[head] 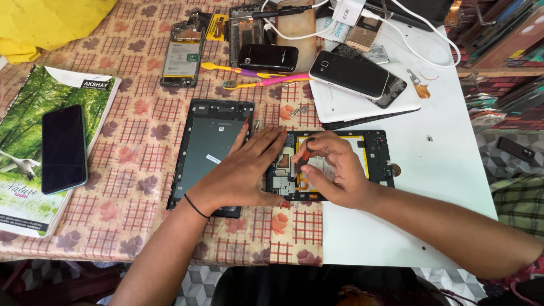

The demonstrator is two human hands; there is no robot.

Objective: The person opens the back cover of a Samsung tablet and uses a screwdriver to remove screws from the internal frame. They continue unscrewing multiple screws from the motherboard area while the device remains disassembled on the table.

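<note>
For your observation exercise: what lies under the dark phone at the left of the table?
The dark phone lies on a book with a green forest cover, itself on the patterned tablecloth. The cover's middle is hidden beneath the phone.

Under both hands, the opened tablet (340,164) shows matt black plastic framing and a bare circuit board. Left of the left hand (243,173), its detached back cover (209,153) is dull grey. Beneath lies patterned checked cloth (141,130); beyond, glossy black phones (348,72).

likely phone repair shop: dismantled phones (182,54)
</note>
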